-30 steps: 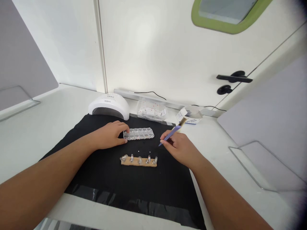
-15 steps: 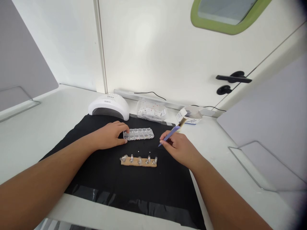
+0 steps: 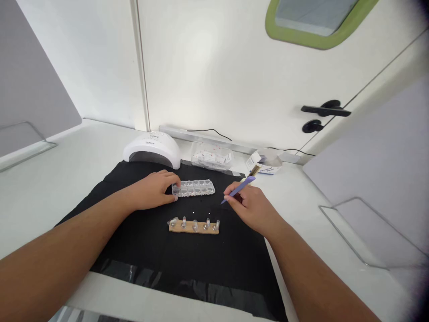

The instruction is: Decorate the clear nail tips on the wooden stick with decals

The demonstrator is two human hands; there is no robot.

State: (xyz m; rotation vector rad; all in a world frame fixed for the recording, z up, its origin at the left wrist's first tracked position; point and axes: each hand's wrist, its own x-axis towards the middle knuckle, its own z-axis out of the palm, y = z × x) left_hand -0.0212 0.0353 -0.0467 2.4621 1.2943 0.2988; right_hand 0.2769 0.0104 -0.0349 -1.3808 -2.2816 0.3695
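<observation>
My left hand [image 3: 157, 190] pinches the left end of a clear compartment box [image 3: 196, 188], thumb at the near edge and fingers at the far one. Small pieces, too tiny to make out, lie in its compartments. Between the thumb and fingers of my right hand [image 3: 244, 199] is a slim purple pen-shaped tool [image 3: 238, 188], its pointed tip angled down and left above the black mat [image 3: 161, 255]. Nearer to me lies a wooden strip [image 3: 189, 227] bearing several clear nail tips on stands. Two tiny white specks [image 3: 193, 212] rest between strip and box.
Behind the mat are a white nail lamp [image 3: 152, 150], a clear tub [image 3: 212, 156] of packets and an opened white carton [image 3: 268, 162]. A gold-and-dark stick-like item [image 3: 255, 170] shows beyond my right hand. Wire-footed grey panels [image 3: 368, 179] stand at both sides.
The purple tool has tilted slightly, its upper end shifting a little to the right. My left hand and the box have stayed in place.
</observation>
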